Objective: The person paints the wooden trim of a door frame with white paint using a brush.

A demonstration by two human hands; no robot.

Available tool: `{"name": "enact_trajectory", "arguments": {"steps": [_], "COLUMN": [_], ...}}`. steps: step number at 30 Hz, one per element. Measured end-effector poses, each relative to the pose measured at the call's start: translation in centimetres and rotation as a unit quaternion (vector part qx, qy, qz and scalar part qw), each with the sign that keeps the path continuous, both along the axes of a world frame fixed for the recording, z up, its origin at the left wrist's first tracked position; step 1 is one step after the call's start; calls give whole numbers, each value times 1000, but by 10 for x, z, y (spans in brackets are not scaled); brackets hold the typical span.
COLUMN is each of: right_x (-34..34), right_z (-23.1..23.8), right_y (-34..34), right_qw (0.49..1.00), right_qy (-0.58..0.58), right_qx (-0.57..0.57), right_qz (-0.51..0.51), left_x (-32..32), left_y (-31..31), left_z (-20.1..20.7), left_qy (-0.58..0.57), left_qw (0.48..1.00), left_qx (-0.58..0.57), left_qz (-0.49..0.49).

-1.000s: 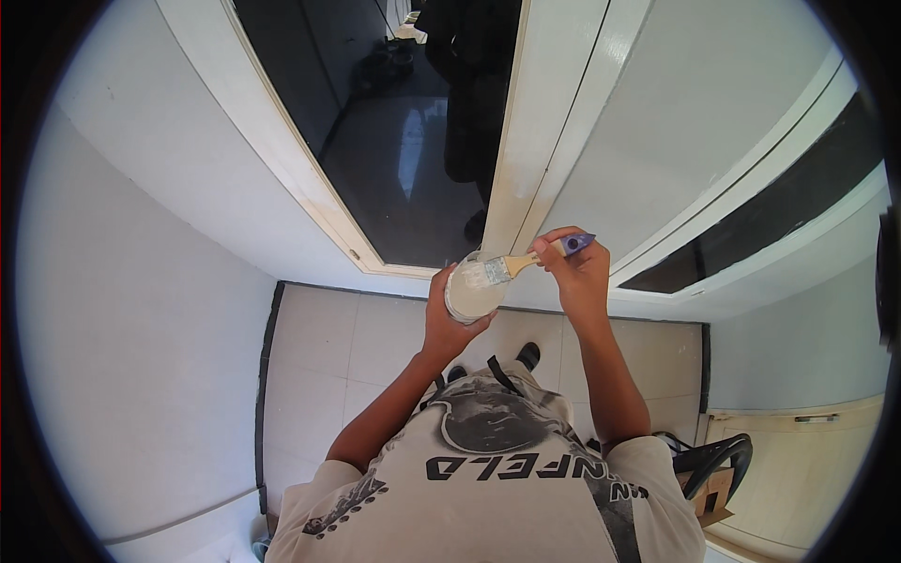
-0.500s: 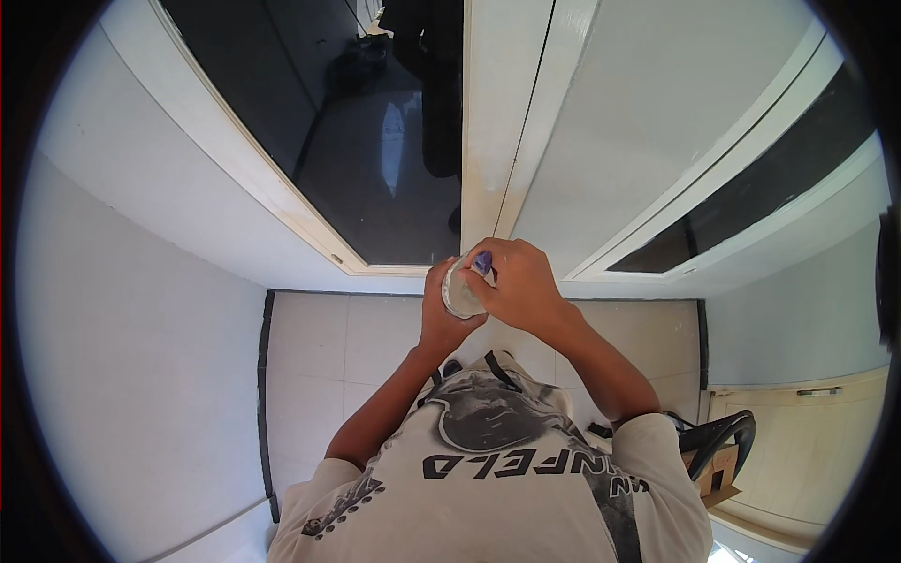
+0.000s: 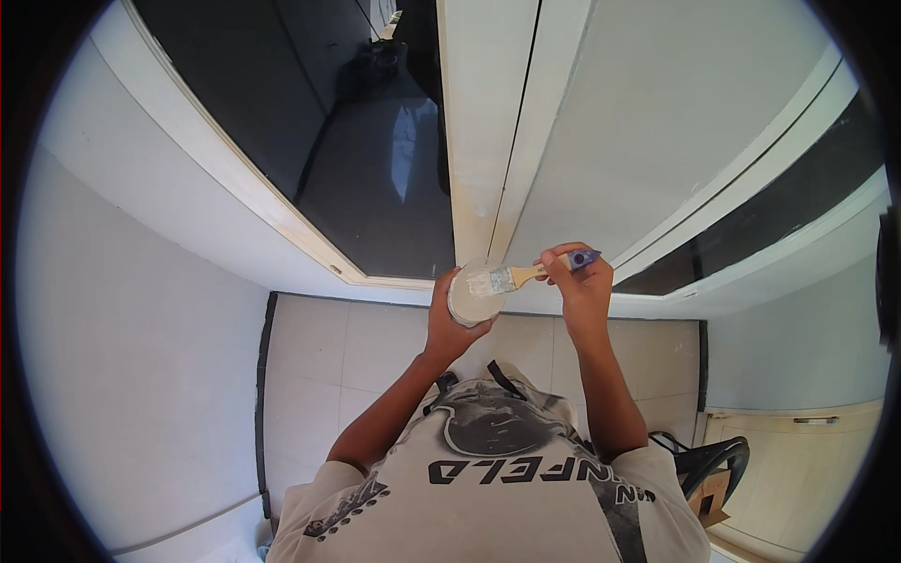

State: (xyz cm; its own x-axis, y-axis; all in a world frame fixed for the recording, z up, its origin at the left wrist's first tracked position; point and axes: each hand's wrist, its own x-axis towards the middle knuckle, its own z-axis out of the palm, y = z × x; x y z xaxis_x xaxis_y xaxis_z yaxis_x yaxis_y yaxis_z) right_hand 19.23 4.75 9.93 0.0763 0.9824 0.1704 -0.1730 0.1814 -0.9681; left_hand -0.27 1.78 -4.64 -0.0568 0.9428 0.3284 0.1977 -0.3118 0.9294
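My left hand (image 3: 450,319) is wrapped round a small round tub (image 3: 466,311) with pale cream paint in it. A flat paintbrush (image 3: 526,274) is pinched in my right hand (image 3: 584,284), to the right of the tub. Its handle is light wood with a purple tip that sticks out past my fingers. The bristles, coated in pale paint, lie over the tub's mouth, tilted nearly flat. From this angle I cannot tell whether they touch the rim or the paint.
Ahead stands a cream-painted frame (image 3: 477,188) beside a dark glass pane (image 3: 375,169). A grey-white panel (image 3: 657,113) is to its right. Pale floor tiles (image 3: 310,347) lie below. At the lower right are a cardboard box (image 3: 710,495), a black curved object (image 3: 723,460) and a low cabinet door (image 3: 807,460).
My right hand has moved right, away from the tub, and the brush has swung from upright in the tub to nearly flat over its mouth. My left hand still holds the tub.
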Motion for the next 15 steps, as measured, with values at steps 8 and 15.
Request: {"name": "enact_trajectory", "arguments": {"steps": [8,15], "right_x": [30,26], "right_z": [-14,-39], "right_y": [-3,-8], "right_qw": [999,988], "right_qy": [26,102], "right_qx": [-14,-44], "right_qz": [-39,-105], "left_x": [22,25], "left_y": [17,35], "left_z": [-17,-4], "left_qy": [-11,-53], "left_qw": [999,993], "left_qx": [-16,-33], "left_qz": [-31,-102]}}
